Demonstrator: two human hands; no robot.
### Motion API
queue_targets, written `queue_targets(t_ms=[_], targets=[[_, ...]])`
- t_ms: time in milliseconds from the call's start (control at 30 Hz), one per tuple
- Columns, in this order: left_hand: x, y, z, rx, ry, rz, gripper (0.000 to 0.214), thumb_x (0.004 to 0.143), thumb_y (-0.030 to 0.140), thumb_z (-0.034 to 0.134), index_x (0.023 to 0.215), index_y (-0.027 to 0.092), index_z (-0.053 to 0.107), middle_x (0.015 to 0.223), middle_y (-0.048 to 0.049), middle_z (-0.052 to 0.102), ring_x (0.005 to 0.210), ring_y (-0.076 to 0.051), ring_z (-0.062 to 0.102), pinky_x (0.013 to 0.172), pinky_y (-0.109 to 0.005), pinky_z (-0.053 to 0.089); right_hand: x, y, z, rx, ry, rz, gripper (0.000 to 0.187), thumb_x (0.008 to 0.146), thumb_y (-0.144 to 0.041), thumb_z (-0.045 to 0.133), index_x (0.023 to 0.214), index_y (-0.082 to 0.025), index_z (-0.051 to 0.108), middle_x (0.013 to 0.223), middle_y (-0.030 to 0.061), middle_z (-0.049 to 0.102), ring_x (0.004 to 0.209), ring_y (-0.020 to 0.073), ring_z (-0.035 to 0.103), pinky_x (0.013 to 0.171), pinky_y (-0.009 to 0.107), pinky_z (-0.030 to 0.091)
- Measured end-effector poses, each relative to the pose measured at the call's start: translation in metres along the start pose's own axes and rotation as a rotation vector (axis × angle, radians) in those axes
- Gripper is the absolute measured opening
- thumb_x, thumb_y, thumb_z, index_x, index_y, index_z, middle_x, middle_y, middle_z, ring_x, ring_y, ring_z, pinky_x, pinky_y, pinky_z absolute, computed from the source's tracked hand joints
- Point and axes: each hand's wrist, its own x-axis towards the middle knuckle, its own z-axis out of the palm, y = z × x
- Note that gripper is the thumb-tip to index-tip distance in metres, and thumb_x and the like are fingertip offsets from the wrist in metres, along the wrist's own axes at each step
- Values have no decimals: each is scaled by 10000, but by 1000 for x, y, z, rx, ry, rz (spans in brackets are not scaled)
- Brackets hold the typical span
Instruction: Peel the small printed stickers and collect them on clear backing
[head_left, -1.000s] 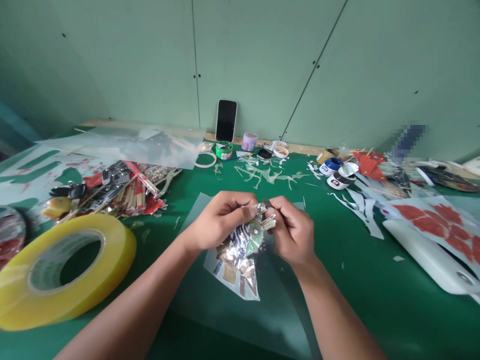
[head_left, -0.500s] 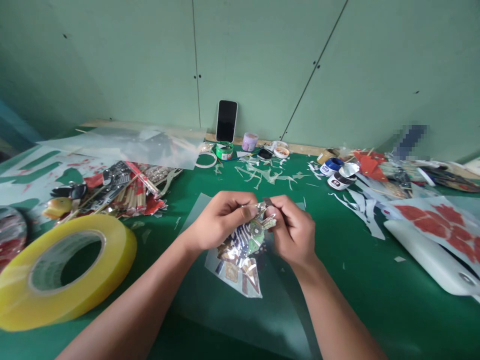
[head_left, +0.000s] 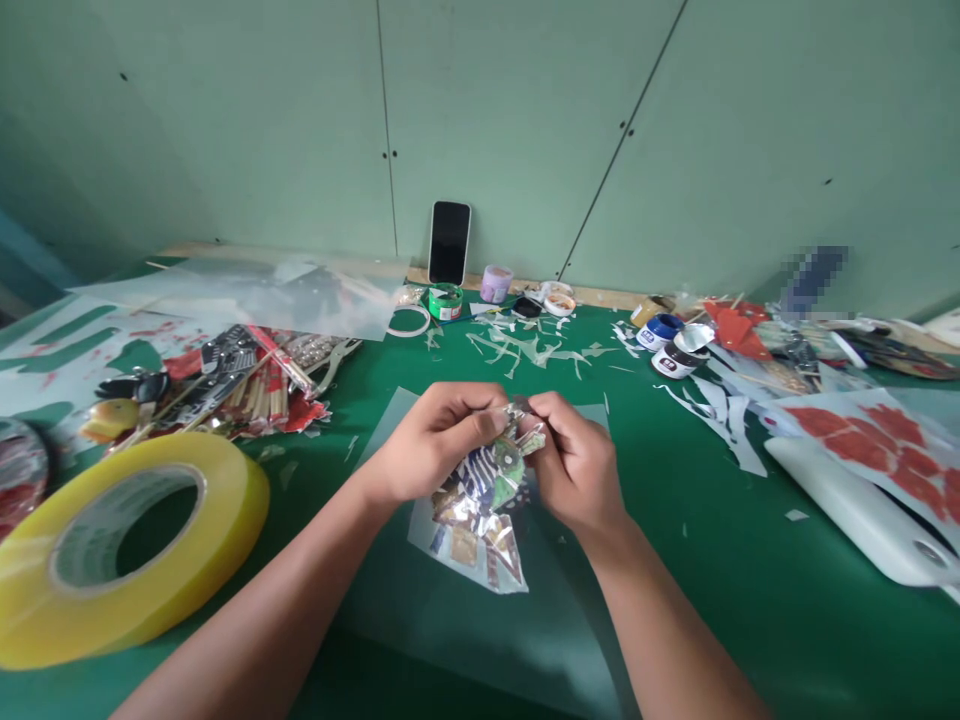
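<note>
My left hand (head_left: 450, 440) is closed on the upper left of a painted, glossy clear-film cutout figure (head_left: 480, 490), thumb on top. The figure bears dark blue stripes, a green patch and brown shapes, with its wide tail end hanging toward me. My right hand (head_left: 576, 455) pinches the figure's upper right edge, fingers curled; a small dark bit shows at its fingertips. Both hands meet at the top of the figure, above a translucent sheet (head_left: 480, 650) on the green table. The fingertips are partly hidden.
A big roll of yellow tape (head_left: 232, 540) lies at left, before a heap of sticks (head_left: 262, 395). Paint jars (head_left: 679, 358), a phone (head_left: 450, 243) and film scraps (head_left: 540, 348) are at the back. A white-handled tool (head_left: 862, 510) lies at right under a red-painted sheet (head_left: 862, 440).
My right hand has shifted slightly left, and its fingers have moved a little at the figure's top edge. My left hand keeps its hold. The whole view has shifted slightly.
</note>
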Motion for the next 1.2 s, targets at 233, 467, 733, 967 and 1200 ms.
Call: queue_targets(t_ms=[233, 467, 733, 967, 1200], targets=[[-1, -2, 3, -34, 34, 5, 307, 896, 340, 528, 653, 154, 499, 615, 24, 420, 559, -91, 358, 521, -245, 278, 0, -1, 0, 55, -22, 45, 182, 962, -199, 455, 781, -214, 473, 582, -71, 402, 483, 66, 385, 468, 200, 301], [0, -2, 4, -14, 20, 50, 339, 920, 333, 504, 629, 164, 459, 605, 37, 395, 542, -82, 317, 513, -238, 267, 0, -2, 0, 58, -30, 31, 150, 960, -197, 457, 819, -212, 505, 595, -65, 434, 482, 69, 381, 461, 199, 305], [0, 0, 3, 24, 16, 37, 327, 932, 315, 487, 643, 169, 444, 610, 39, 370, 552, -85, 311, 517, -241, 257, 1, -2, -2, -21, -33, -9, 157, 958, -176, 442, 814, -212, 494, 570, -69, 413, 463, 65, 354, 444, 196, 280], [0, 0, 2, 37, -19, 63, 339, 942, 311, 482, 638, 173, 425, 603, 44, 349, 546, -87, 284, 522, -248, 253, 1, 0, -4, 57, -56, -7, 184, 959, -187, 451, 778, -218, 447, 571, -71, 392, 463, 61, 341, 440, 199, 261], [0, 0, 0, 75, -41, 34, 356, 940, 357, 482, 640, 172, 428, 607, 36, 357, 554, -89, 293, 516, -248, 253, 1, -2, -4, 43, -77, 6, 214, 952, -184, 430, 745, -224, 393, 567, -71, 358, 457, 67, 315, 434, 208, 240]])
